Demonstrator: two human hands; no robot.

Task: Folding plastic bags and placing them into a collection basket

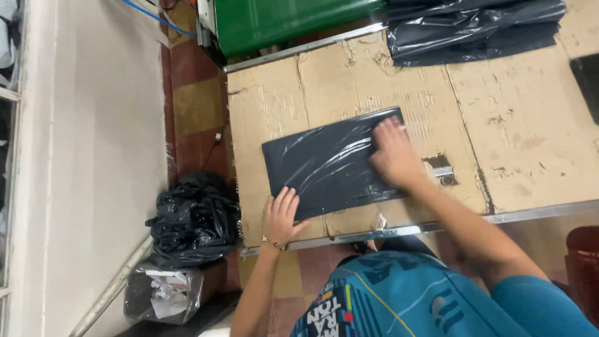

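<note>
Our fingers lay spread and flat, gripping nothing: the left hand (282, 215) pressed open on the near left corner of the black plastic bag (331, 163), the right hand (394, 155) splayed on its far right part, palm down. The bag lay flat on the cardboard sheet (524, 118) that covered the table, slightly skewed to the table's edge, and it sat toward the sheet's left half.

To do this smoothing well, we judged that one hand ought to anchor a corner while the other swept outward from it, pushing air and creases toward the open edge; thin film like this slides and bunches if both hands move at once.

The bag was glossy and thin, catching light in long pale streaks along its wrinkles. The cardboard was matt, tan and worn, its top layer peeled in patches so the ribbing showed, with a small hole beside our right wrist. A metal rail (536, 212) edged the table on the near side. A stack of black bags (474, 28) lay folded at the far edge, shiny and rumpled, and a crumpled black sack (193, 218) sat on the tiled floor below to the left.
</note>
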